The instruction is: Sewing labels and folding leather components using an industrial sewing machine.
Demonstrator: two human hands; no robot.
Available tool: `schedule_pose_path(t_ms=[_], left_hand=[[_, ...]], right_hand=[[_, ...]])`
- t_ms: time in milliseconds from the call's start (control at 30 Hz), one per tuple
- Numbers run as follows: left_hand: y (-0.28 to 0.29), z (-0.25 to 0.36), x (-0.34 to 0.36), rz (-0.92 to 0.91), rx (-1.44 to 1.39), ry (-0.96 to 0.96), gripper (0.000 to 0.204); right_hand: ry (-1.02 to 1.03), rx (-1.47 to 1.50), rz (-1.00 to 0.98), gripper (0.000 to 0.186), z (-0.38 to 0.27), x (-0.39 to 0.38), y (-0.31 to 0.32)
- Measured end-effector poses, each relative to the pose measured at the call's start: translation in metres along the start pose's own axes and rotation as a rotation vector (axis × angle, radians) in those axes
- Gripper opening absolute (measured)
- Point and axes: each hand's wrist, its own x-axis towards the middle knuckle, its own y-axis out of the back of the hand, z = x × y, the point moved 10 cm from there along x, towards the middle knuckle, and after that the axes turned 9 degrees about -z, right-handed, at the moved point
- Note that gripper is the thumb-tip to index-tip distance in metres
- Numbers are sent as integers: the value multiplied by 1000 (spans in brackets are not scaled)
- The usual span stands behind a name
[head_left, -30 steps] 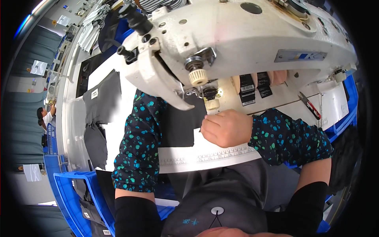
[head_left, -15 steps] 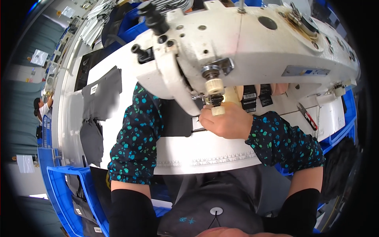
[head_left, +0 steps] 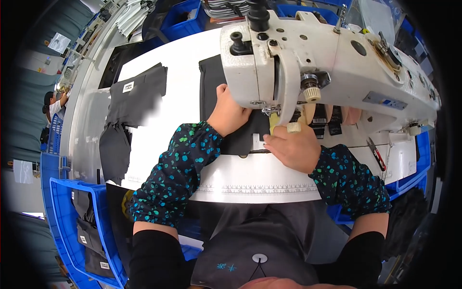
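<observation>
A dark grey cloth piece [head_left: 236, 137] lies flat under the head of a white sewing machine [head_left: 332, 62]. My left hand [head_left: 228, 113] rests on this cloth, left of the needle area; its fingers are mostly hidden by the hand itself and the machine head. A small white label [head_left: 260, 140] lies at the cloth's right edge, just in front of the needle area. My right hand [head_left: 296, 149] is closed, its thumb and fingertips pinched at that label's edge. Both forearms wear dark sleeve covers with blue-green spots.
Grey cloth pieces with a white label [head_left: 139, 91] lie on the left of the white table. Black tags [head_left: 319, 118] sit behind my right hand, and red-handled snips [head_left: 377, 154] farther right. A blue crate [head_left: 108, 231] with labelled cloth stands at lower left. A person [head_left: 54, 106] sits far left.
The view has shifted, so the machine appears farther right. My left hand, hidden behind the machine before, now shows on the cloth. My right hand is slightly farther from the needle area.
</observation>
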Motion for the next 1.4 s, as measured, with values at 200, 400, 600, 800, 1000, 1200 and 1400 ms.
schedule_pose_path(t_ms=[200, 400, 600, 800, 1000, 1200, 1400], left_hand=[[9, -3, 18, -25, -57, -11, 34], [23, -16, 27, 69, -29, -35, 36], [22, -23, 27, 118, -3, -39, 34], [21, -22, 27, 98, 33, -28, 36], [21, -27, 18, 30, 203, 51, 44], [42, -12, -28, -84, 622, 413, 31], [85, 8, -63, -154, 706, 444, 39]], right_hand=[[-36, -135, 108, 24, 15, -3, -5], [-86, -174, 122, 26, 22, 1, -5], [-71, -156, 134, 27, 21, 1, -2], [-72, -108, 72, 25, 15, 0, -2], [-19, -105, -53, 24, 5, 5, -4], [305, 128, -54, 37, -36, 0, -8], [374, 78, -159, 52, -50, -5, -16]])
